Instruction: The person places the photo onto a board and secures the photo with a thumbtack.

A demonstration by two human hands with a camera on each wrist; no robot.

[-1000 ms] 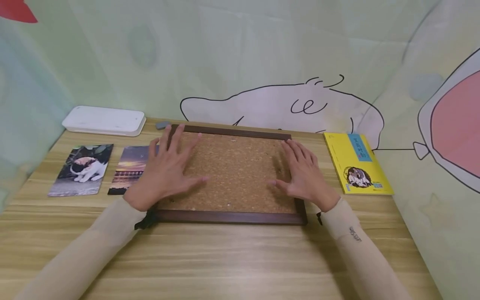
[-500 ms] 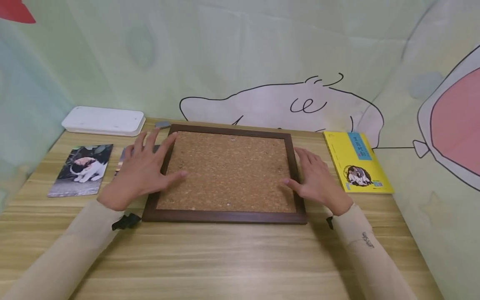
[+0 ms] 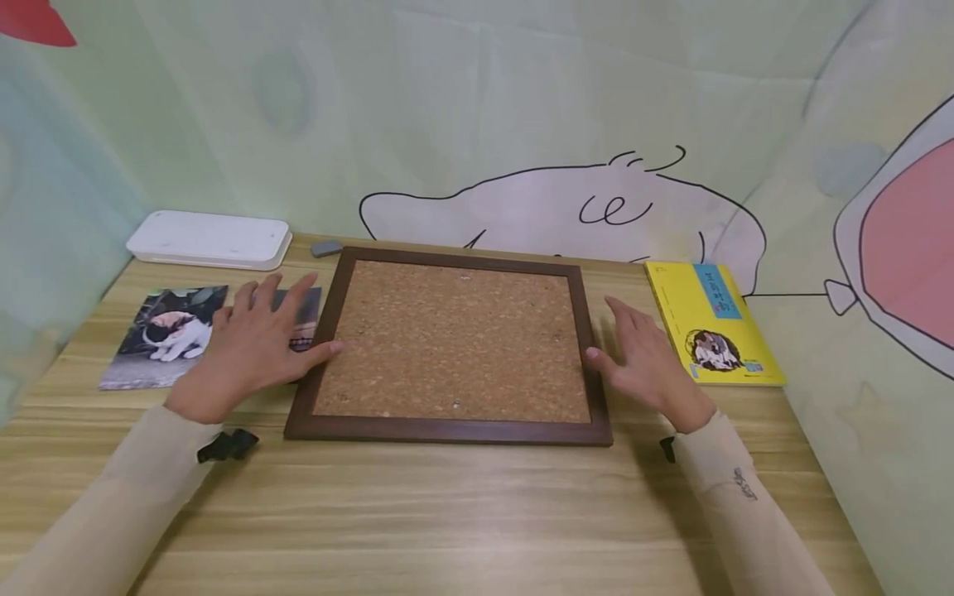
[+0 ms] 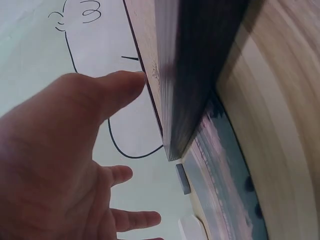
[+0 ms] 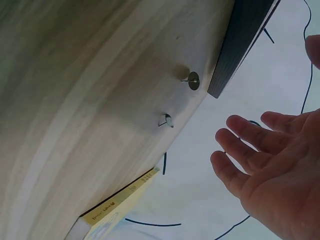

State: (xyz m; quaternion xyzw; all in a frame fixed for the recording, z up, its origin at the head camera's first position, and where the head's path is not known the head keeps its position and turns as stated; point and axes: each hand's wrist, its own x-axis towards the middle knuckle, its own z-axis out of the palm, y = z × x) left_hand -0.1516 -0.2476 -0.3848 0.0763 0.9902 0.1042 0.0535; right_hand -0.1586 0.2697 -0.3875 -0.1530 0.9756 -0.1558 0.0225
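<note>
A cork board [image 3: 455, 343] in a dark brown frame lies flat on the wooden table. The left hand [image 3: 249, 348], fingers spread, is held above the board's left edge and the sunset photo [image 3: 308, 319], which it partly covers. In the left wrist view, the left hand [image 4: 65, 130] has its thumb beside the frame [image 4: 172, 75] and grips nothing. The right hand [image 3: 648, 364] hovers at the board's right edge, fingers extended and holding nothing. Two thumbtacks [image 5: 194, 81] [image 5: 166, 120] stand on the table near the frame in the right wrist view.
A white case [image 3: 209, 238] stands at the back left, with a small grey block [image 3: 325, 248] to its right. A cat photo [image 3: 167, 335] lies at the left. On the right is a yellow book [image 3: 708, 327]. A printed cloth [image 3: 477, 108] hangs behind the table.
Both hands have moved outward from over the cork, the left hand to the left and the right hand to the right. The board has stayed in place.
</note>
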